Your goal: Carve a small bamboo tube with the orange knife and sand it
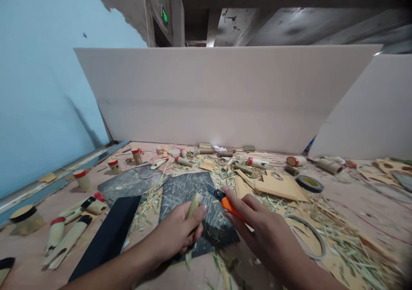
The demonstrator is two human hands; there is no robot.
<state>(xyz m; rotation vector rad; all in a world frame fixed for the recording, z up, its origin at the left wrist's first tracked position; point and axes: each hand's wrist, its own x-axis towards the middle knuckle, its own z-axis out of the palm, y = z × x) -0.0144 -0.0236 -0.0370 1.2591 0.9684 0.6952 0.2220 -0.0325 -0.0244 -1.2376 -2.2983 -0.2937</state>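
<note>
My left hand is closed round a short pale green bamboo piece, whose cut end points up and away from me. In my right hand is an orange utility knife, gripped with the forefinger along its top near the black blade holder. The knife's blade points left toward the bamboo piece, a small gap apart from it. Both hands are over a scratched dark cutting mat strewn with green shavings.
At left lie a black flat slab and bamboo tubes with red or black bands. To the right are yellow board, black tape, a pale ring and shavings. A white panel stands behind.
</note>
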